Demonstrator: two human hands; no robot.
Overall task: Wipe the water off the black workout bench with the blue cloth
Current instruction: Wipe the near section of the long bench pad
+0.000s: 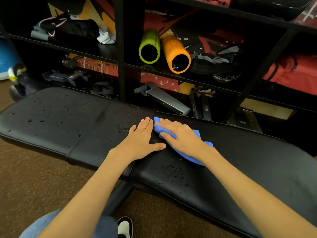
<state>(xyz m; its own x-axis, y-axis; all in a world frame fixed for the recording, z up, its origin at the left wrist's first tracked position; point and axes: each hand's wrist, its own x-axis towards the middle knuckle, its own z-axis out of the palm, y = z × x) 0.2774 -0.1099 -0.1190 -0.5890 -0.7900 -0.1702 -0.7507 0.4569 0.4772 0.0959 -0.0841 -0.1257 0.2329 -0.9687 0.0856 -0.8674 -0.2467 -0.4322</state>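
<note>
Two hands are on the black workout bench (240, 160), side by side near the gap between its two pads. The right hand (178, 136) lies flat on the one blue cloth (157, 127), fingers stretched out and pressing it onto the bench top rather than clutching it. The cloth is bunched under the palm, with one end poking out past the fingertips and the other past the wrist. The left hand (142, 140) rests just beside it, fingers straight and together, thumb spread toward the cloth, grasping nothing.

Water shows in two main patches: scattered drops (51, 117) over the left pad, and a tighter cluster (173, 169) on the right pad, near its front edge below the cloth (too many beads to count).

Behind the bench stands a black shelf unit (120, 48) holding two foam rollers, one green (149, 47) and one orange (176, 54), lying side by side and touching. One black-and-white shoe (125, 227) sits on the brown carpet (34, 177) by a denim-clad knee (42, 225).
</note>
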